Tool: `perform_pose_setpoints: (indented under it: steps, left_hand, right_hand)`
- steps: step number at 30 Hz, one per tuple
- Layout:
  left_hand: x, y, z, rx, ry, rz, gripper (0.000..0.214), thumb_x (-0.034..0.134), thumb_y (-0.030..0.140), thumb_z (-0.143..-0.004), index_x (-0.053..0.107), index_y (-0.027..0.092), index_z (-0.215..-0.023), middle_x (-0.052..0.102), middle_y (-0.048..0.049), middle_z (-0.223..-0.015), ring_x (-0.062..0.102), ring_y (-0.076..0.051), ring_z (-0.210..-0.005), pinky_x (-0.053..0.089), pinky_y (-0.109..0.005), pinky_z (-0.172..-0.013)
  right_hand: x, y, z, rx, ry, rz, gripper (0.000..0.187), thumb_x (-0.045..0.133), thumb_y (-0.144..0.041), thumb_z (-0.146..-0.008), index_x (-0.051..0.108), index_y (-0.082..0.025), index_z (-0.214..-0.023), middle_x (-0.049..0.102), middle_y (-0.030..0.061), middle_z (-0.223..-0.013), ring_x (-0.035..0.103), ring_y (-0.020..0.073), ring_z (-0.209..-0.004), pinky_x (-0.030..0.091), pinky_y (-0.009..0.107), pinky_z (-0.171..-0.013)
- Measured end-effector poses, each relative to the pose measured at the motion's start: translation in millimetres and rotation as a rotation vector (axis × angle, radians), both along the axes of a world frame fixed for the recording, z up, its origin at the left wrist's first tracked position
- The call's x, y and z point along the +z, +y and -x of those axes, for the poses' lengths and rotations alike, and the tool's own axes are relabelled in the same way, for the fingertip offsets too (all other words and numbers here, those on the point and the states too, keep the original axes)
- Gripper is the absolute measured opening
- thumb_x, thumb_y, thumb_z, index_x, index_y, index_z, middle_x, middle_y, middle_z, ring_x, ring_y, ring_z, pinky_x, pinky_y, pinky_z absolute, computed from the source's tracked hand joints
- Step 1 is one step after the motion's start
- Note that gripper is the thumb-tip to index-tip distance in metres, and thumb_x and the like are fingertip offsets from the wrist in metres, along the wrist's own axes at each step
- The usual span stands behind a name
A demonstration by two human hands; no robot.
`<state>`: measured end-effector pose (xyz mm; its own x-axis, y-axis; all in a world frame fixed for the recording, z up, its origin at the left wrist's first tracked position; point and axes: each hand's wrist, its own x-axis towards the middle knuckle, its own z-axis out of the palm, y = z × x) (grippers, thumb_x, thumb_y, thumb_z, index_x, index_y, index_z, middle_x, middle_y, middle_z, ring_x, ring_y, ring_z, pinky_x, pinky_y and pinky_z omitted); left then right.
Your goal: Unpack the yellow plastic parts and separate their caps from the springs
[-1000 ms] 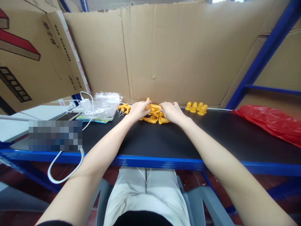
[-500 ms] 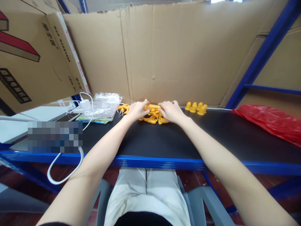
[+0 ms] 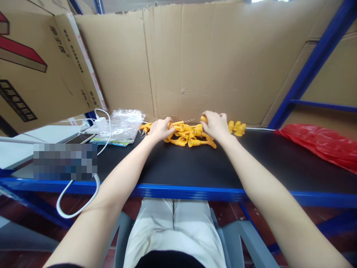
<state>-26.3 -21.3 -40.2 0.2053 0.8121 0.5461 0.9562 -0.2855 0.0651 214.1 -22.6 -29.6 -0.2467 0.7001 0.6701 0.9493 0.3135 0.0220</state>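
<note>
My left hand is closed on a yellow plastic part with a ridged shaft, which points right from the fingertips. My right hand is closed around another yellow plastic piece; only its rounded end shows, so its full shape is hidden. Between and below the hands lies a heap of yellow plastic parts, some with funnel-like open ends and curved handles. Behind the heap I see a thin metal coil. More yellow pieces lie left of my left hand.
Several yellow cup-shaped pieces stand right of my right hand. A clear plastic bag, a white charger and a cable lie to the left. A red plastic bag is at the right. Cardboard walls the back of the black table.
My hands have drawn apart, the right one moving right and slightly up. The yellow part that spanned both hands is now in two pieces, one in each hand.
</note>
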Motion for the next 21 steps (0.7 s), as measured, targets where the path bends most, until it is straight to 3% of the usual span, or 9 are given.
perform_pose_setpoints:
  steps: [6, 11, 17, 21]
  left_hand:
    - [-4.3, 10.1, 12.6, 0.112, -0.058, -0.002, 0.036, 0.038, 0.041, -0.091, 0.054, 0.021, -0.117, 0.070, -0.0096, -0.089, 0.066, -0.025, -0.087, 0.048, -0.034, -0.077]
    - [-7.3, 17.8, 25.4, 0.157, -0.082, 0.035, 0.034, 0.041, 0.027, -0.087, 0.057, 0.019, -0.117, 0.069, -0.0128, -0.093, 0.066, -0.026, -0.091, 0.048, -0.034, -0.077]
    - [-12.1, 23.7, 36.4, 0.133, -0.115, 0.045, 0.038, 0.043, 0.019, -0.083, 0.063, 0.023, -0.115, 0.070, -0.0097, -0.092, 0.065, -0.022, -0.088, 0.049, -0.031, -0.076]
    - [-14.3, 29.1, 40.1, 0.130, -0.143, 0.000, 0.039, 0.041, 0.018, -0.085, 0.063, 0.025, -0.116, 0.070, -0.0073, -0.102, 0.065, -0.020, -0.092, 0.049, -0.030, -0.079]
  right_hand:
    - [-1.2, 18.3, -31.9, -0.183, 0.082, 0.087, 0.027, 0.046, -0.033, -0.088, 0.057, -0.015, -0.106, 0.066, 0.0149, -0.097, 0.056, 0.0295, -0.095, 0.032, 0.042, -0.083]
    - [-10.9, 35.1, -60.7, -0.394, 0.140, 0.222, 0.027, 0.054, -0.033, -0.085, 0.059, -0.015, -0.105, 0.067, 0.0149, -0.097, 0.058, 0.0286, -0.095, 0.030, 0.043, -0.085]
    - [-27.7, 49.0, -82.1, -0.527, 0.221, 0.368, 0.030, 0.060, -0.031, -0.082, 0.060, -0.014, -0.106, 0.065, 0.0158, -0.108, 0.056, 0.0276, -0.103, 0.033, 0.040, -0.085]
    - [-36.1, 51.9, -94.4, -0.552, 0.355, 0.373, 0.032, 0.062, -0.031, -0.081, 0.062, -0.014, -0.109, 0.059, 0.0183, -0.120, 0.055, 0.0280, -0.108, 0.038, 0.037, -0.082]
